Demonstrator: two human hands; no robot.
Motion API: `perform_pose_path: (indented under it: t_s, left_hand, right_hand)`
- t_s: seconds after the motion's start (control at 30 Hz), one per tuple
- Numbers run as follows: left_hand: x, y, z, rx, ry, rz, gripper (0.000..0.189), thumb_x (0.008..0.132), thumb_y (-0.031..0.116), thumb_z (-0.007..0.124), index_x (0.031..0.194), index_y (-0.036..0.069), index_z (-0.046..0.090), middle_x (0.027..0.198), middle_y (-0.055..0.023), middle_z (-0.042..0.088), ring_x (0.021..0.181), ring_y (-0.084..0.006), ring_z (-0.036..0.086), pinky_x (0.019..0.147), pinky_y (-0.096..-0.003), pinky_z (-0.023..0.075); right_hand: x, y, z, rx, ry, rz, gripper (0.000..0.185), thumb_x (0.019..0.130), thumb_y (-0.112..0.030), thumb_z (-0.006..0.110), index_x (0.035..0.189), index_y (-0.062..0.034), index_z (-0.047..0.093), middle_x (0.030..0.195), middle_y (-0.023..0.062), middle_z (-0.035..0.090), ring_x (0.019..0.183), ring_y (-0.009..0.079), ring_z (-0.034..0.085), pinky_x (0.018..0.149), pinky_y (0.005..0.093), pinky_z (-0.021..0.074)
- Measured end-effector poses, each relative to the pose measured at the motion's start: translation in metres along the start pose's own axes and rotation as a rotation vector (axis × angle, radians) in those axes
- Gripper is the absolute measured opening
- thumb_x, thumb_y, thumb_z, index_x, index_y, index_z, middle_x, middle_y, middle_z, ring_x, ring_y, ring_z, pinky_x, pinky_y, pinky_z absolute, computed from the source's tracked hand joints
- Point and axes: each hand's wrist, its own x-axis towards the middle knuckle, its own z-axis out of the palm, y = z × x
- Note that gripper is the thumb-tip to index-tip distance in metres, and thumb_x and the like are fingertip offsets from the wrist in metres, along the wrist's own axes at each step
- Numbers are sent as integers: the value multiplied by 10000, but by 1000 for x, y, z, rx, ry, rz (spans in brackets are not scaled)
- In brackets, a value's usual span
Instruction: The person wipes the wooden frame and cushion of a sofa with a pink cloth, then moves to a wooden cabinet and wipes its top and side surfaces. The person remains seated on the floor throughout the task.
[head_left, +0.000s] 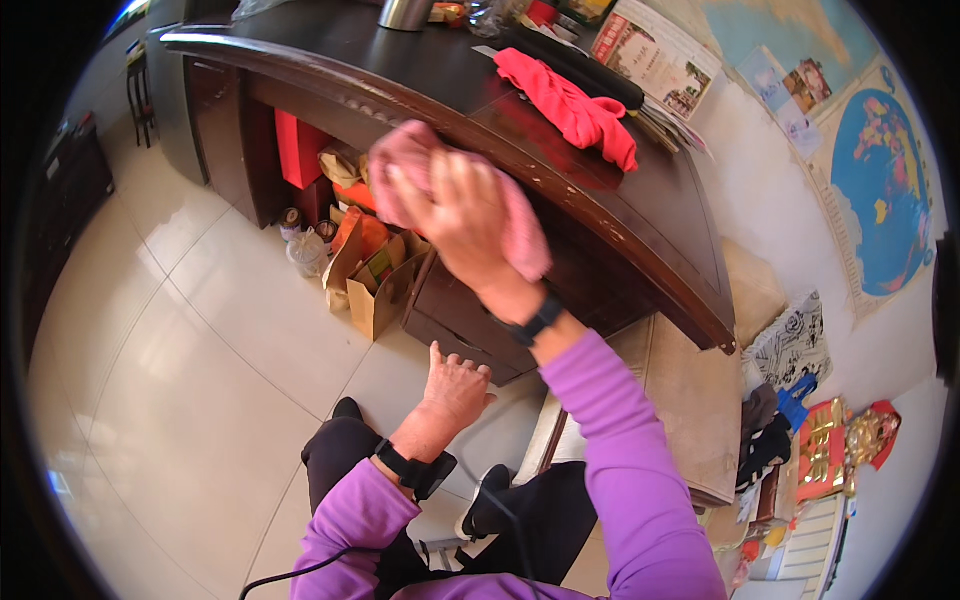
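My right hand (469, 225) lies spread over a folded pink cloth (526, 240) and presses it toward the front edge of a dark wooden desk (600, 214). The fingers are slightly blurred, and the palm hides the cloth's middle. Below it and to the left, my left hand (454, 390) hangs in the air over my legs, fingers loosely bent and apart, with nothing in it. A second cloth or garment, bright red-pink (570, 105), lies crumpled on the desktop.
Brown paper bags (375, 289), a tied plastic bag (307, 253) and a red box (300, 150) stand under the desk beside a dark drawer unit (457, 315). A metal cup (405, 13) stands on top. A cushioned bench (682, 405) is at right. A black cable (300, 570) trails by my left arm.
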Motion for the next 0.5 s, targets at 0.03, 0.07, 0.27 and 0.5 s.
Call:
perform_pose_path:
  t_s: [0.03, 0.07, 0.27, 0.5]
  left_hand:
    - [2, -2, 0, 1, 2, -12, 444, 895, 477, 672, 1145, 110, 693, 1093, -78, 711, 1130, -292, 619, 1148, -671, 221]
    - [4, -3, 1, 2, 7, -17, 446, 893, 476, 675, 1147, 109, 691, 1098, -78, 710, 1130, -292, 619, 1147, -673, 219]
    - [2, -10, -1, -13, 35, -41, 460, 879, 478, 690, 1155, 110, 681, 1115, -64, 714, 1144, -281, 617, 1146, -686, 204]
    - [-10, -27, 2, -21, 54, -92, 463, 879, 469, 697, 1173, 112, 675, 1133, -77, 716, 1168, -303, 609, 1158, -671, 199]
  right_hand:
    - [13, -5, 11, 16, 65, -9, 423, 891, -176, 576, 1310, -185, 630, 1178, 160, 603, 1086, 303, 572, 885, 435, 472]
    - [19, -8, 18, 11, 67, -4, 410, 888, -179, 580, 1294, -191, 637, 1186, 154, 604, 1099, 293, 569, 891, 428, 466]
    - [-36, 23, -13, -85, 41, -66, 327, 904, -220, 613, 1226, -240, 668, 1236, 82, 593, 1160, 229, 548, 916, 396, 437]
    - [-176, 94, -153, -217, -171, -16, 322, 888, -237, 664, 1197, -326, 675, 1285, 47, 587, 1184, 230, 551, 944, 412, 434]
